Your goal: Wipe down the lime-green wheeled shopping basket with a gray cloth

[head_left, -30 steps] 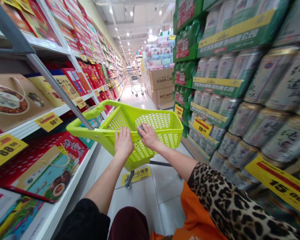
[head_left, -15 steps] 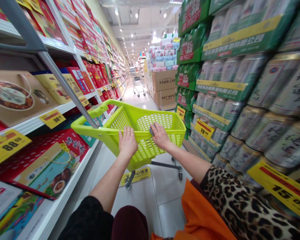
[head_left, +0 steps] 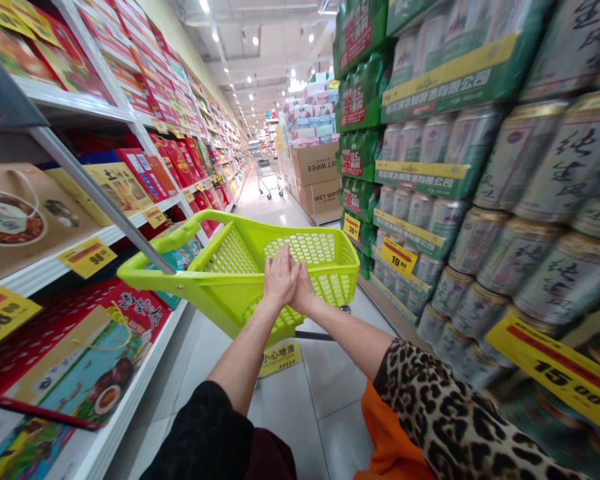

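A lime-green plastic shopping cart (head_left: 200,280) stands in the aisle just ahead of me, its basket holding nothing that I can see. My left hand (head_left: 279,272) and my right hand (head_left: 306,293) meet palm to palm over the basket's near rim. The left hand's fingers are stretched out flat against the right hand. Most of the right hand's fingers are hidden behind the left, so I cannot see whether anything lies between the palms. Neither hand grips the cart's rim.
Shelves (head_left: 55,265) of red and brown gift boxes with yellow price tags run along the left. Stacked packs of cans (head_left: 480,200) wall the right. Cardboard wet-wipes boxes (head_left: 323,180) and a metal trolley (head_left: 269,175) stand farther down. A yellow sticker (head_left: 281,356) lies on the tiled floor.
Both hands have left the cart's near rim and come together palm to palm. The small grey thing seen under the right hand is no longer visible.
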`<state>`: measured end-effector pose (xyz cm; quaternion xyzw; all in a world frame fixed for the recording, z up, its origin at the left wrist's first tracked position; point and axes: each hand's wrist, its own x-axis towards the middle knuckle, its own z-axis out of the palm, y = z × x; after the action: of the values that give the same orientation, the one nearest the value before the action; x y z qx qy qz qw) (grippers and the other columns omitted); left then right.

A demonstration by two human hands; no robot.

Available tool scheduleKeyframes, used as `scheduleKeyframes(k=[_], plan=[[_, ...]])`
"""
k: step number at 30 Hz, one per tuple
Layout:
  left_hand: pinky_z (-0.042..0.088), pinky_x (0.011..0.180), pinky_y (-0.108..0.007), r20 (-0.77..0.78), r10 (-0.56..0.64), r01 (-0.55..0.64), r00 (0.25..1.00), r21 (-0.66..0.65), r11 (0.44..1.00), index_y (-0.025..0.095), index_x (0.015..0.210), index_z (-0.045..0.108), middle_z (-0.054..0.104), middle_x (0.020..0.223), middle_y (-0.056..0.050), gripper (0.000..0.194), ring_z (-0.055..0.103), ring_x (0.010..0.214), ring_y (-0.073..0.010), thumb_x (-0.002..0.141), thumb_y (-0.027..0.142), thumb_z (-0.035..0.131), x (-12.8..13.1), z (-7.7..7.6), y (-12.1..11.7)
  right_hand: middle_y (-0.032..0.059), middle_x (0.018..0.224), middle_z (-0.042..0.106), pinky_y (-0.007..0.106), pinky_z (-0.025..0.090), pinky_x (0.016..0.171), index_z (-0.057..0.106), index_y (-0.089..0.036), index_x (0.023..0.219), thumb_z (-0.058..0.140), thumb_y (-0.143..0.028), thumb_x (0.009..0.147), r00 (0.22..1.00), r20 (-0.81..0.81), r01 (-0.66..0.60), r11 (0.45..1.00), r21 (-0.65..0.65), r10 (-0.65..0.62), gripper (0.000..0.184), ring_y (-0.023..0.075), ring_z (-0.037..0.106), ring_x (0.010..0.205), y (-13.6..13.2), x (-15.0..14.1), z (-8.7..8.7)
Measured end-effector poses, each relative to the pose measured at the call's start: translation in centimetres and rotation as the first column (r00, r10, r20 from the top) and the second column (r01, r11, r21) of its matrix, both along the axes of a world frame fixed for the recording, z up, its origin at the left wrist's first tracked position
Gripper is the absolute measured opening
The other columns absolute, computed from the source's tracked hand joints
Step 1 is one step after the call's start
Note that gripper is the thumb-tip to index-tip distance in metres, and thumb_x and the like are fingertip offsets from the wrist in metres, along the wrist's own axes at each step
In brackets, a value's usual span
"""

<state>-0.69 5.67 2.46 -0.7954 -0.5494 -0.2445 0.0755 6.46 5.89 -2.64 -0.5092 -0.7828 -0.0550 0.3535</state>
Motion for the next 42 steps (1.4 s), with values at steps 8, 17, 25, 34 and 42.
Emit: scheduleKeyframes(k=[8, 17, 25, 34, 42], plan=[[0.031, 0.101, -0.046, -0.221, 0.003, 0.008, 0.975, 0.046, 0.999, 0.021, 0.108, 0.062, 0.059, 0.122, -0.005, 0.039, 0.042, 0.121, -0.0269, 0.090, 0.037, 0.031, -0.3, -0.6, -0.1, 0.0221, 0.143, 0.033, 0.050, 0.008, 0.110, 0.035, -0.001, 0.135, 0.054, -0.031, 0.075, 1.000, 0.024, 0.005, 1.000, 0.002, -0.005, 0.070, 0.0289, 0.025, 0.134, -1.4, 3.8, -2.3], [0.014, 0.107, -0.056, -0.391, 0.025, 0.036, 0.920, 0.150, 0.988, 0.029, 0.105, 0.062, 0.059, 0.120, -0.005, 0.032, 0.040, 0.122, -0.0276, 0.089, 0.034, 0.034, -5.7, -0.3, 0.3, 0.0172, 0.144, 0.033, 0.050, 0.011, 0.110, 0.031, -0.006, 0.139, 0.048, -0.016, 0.075, 0.984, 0.181, -0.013, 1.000, 0.009, 0.011, 0.066, 0.0263, 0.026, 0.133, -1.6, 5.5, -2.1], [0.028, 0.099, -0.052, -0.355, 0.142, -0.011, 0.924, 0.348, 0.937, 0.024, 0.096, 0.066, 0.057, 0.118, -0.009, 0.031, 0.046, 0.113, -0.0295, 0.086, 0.038, 0.040, -17.2, 3.6, 1.5, 0.0172, 0.140, 0.039, 0.049, 0.010, 0.110, 0.034, -0.006, 0.138, 0.046, -0.016, 0.078, 0.981, 0.192, -0.011, 1.000, -0.003, 0.011, 0.062, 0.0261, 0.029, 0.131, -1.6, 6.0, -2.3], [0.042, 0.085, -0.038, -0.325, -0.051, 0.171, 0.944, 0.350, 0.921, 0.020, 0.082, 0.067, 0.064, 0.091, -0.007, 0.029, 0.054, 0.093, -0.0224, 0.087, 0.031, 0.040, -10.4, 0.5, 2.2, 0.0175, 0.140, 0.039, 0.048, 0.009, 0.110, 0.034, -0.004, 0.137, 0.046, -0.015, 0.076, 0.981, 0.194, -0.007, 1.000, -0.001, 0.007, 0.064, 0.0268, 0.029, 0.131, -1.5, 6.2, -2.4], [0.041, 0.085, -0.041, -0.409, 0.011, 0.144, 0.912, 0.346, 0.927, 0.020, 0.078, 0.067, 0.064, 0.094, -0.009, 0.033, 0.053, 0.097, -0.0249, 0.088, 0.034, 0.039, -15.0, 2.6, 2.8, 0.0158, 0.140, 0.041, 0.048, 0.012, 0.109, 0.036, -0.007, 0.137, 0.041, -0.013, 0.079, 0.976, 0.218, -0.030, 1.000, -0.001, 0.030, 0.059, 0.0254, 0.032, 0.130, -1.2, 6.6, -2.5]])
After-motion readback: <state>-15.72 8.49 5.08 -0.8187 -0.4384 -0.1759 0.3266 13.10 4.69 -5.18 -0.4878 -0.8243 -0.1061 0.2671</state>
